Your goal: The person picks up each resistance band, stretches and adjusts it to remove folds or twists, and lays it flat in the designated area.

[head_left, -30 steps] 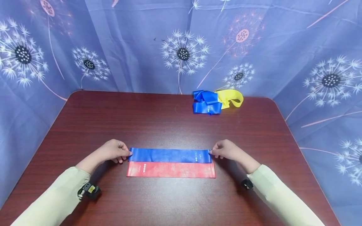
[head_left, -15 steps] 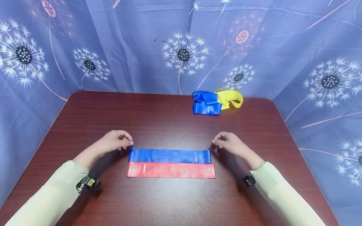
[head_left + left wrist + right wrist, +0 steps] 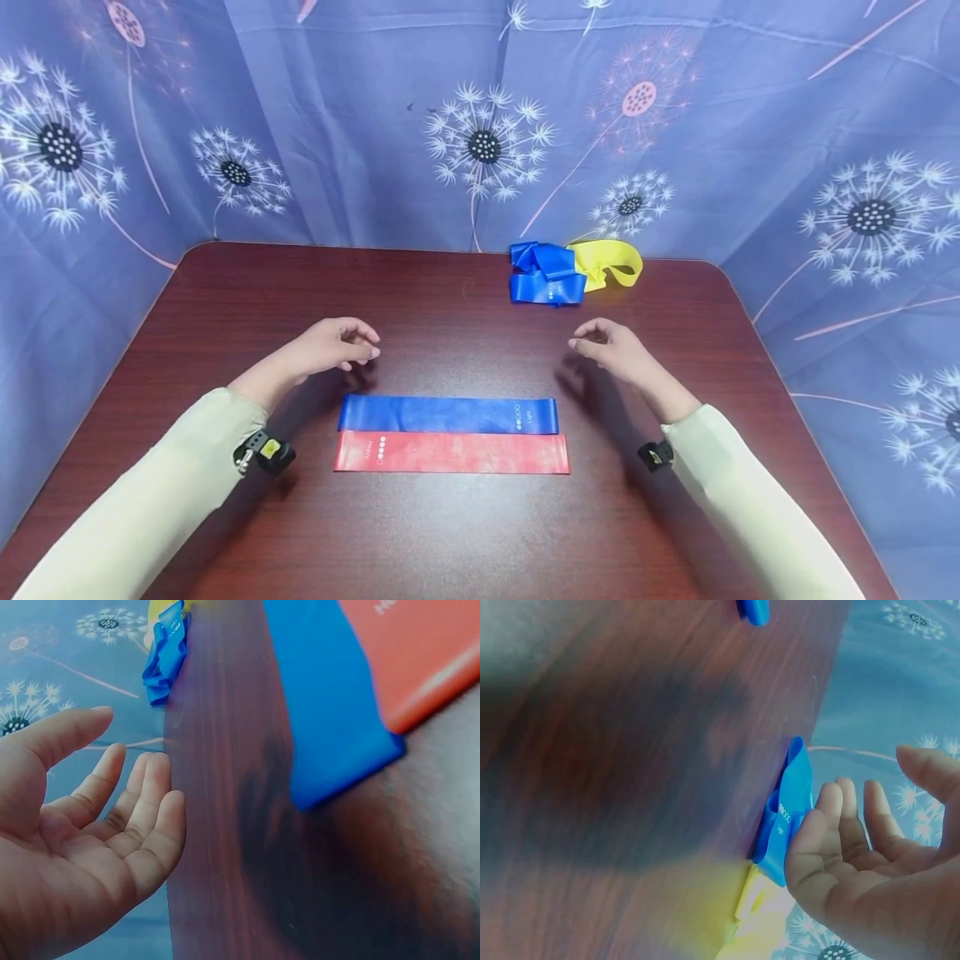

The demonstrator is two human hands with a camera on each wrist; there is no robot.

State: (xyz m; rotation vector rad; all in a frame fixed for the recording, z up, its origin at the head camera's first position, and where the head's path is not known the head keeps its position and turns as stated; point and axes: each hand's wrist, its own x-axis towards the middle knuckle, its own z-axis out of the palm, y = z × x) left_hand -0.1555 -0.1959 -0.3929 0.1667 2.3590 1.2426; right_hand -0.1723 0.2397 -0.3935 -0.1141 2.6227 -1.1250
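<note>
A flat blue resistance band (image 3: 450, 414) marked "Light" lies straight across the table, its near edge along a red resistance band (image 3: 450, 452) marked "Heavy". Above the table, beyond the blue band's left end, my left hand (image 3: 330, 343) hovers with loosely bent fingers and holds nothing. My right hand (image 3: 609, 343) is likewise raised past the right end, fingers relaxed and apart from the thumb. In the left wrist view the palm (image 3: 90, 847) shows bare. Farther back lie a crumpled blue band (image 3: 547, 273) and a looped yellow band (image 3: 611, 260), side by side and touching.
The dark wooden table (image 3: 450, 533) ends at the back against a blue curtain (image 3: 360, 125) printed with dandelions. More curtain hangs along both sides. A small black camera (image 3: 276, 455) is strapped at the left wrist, and another black device (image 3: 656, 455) at the right.
Both hands have let go of the flat blue band's ends, lifted and moved toward the back of the table. The left hand has also shifted right. The bands lie as before.
</note>
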